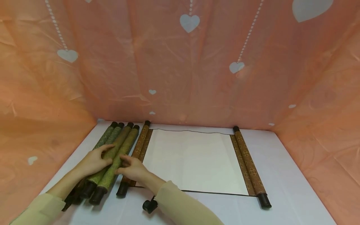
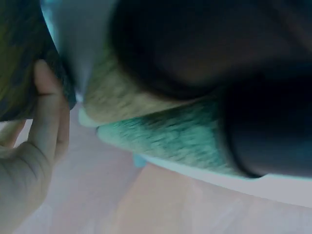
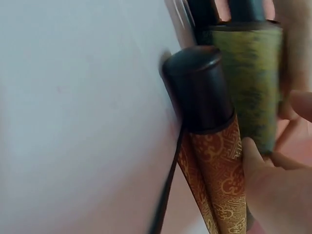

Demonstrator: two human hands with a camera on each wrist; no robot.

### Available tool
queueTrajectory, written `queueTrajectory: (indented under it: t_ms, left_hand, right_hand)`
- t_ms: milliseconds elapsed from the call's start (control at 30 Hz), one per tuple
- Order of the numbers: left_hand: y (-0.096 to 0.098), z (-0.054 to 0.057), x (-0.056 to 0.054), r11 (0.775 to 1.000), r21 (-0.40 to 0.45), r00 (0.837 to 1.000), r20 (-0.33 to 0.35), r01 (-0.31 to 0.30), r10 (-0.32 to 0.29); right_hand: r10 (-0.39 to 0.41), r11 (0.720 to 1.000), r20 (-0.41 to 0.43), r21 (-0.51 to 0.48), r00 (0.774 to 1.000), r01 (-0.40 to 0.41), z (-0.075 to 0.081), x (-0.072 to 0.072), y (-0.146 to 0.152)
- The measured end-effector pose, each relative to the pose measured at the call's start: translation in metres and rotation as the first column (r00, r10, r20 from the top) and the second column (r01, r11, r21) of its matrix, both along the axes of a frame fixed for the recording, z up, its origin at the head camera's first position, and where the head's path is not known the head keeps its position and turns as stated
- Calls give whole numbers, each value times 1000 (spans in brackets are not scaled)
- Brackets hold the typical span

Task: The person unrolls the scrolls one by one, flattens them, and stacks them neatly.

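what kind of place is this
Likely a makeshift tabletop booth: a heart-printed orange sheet rises behind and on both sides of a white surface, where an unrolled scroll lies beside green rolls.

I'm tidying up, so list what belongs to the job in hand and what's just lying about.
Probably the job:
two yellowish-green scrolls, by left hand and right hand

Probably lying about:
two darker green scrolls
unrolled white scroll
small black object

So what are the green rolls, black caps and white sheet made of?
Green rolls: matte cloth or textured paper, by their mottled surface. Black caps: probably plastic or painted wood, smooth, faintly shiny. White sheet: likely matte paper, top edge wavy.
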State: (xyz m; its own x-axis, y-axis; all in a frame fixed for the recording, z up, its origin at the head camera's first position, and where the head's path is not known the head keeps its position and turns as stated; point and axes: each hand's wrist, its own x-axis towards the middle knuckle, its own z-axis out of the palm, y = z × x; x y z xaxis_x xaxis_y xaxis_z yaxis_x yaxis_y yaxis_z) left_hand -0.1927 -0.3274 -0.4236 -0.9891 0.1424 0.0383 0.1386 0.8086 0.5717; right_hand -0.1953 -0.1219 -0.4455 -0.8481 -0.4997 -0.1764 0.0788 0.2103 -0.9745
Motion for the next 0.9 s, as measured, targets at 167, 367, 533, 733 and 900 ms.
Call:
queueTrajectory:
  t_ms: [167, 367, 533, 733, 900]
  left_hand:
    - [6, 17, 3, 999, 13, 999, -22, -37, 38]
    - [20, 27, 14, 993, 62, 994, -38, -102, 105]
    - [39, 29, 24, 985, 118, 985, -107, -126, 138]
    - [70, 25, 36, 961, 239, 961, -204, -136, 186]
    - [99, 19, 39, 937, 335, 921, -325, -102, 216]
  right_hand:
    - [-21, 990, 8, -142, 1000, 22, -5, 1, 4]
    - [-12, 924, 97, -380, 995, 48, -7, 4, 8]
    - [-67, 923, 67, -375, 995, 88, 1, 5, 19]
    - [-103, 912, 25, -398, 994, 104, 9, 5, 41]
    - [-135, 894, -30, -435, 990, 109, 14, 3, 65]
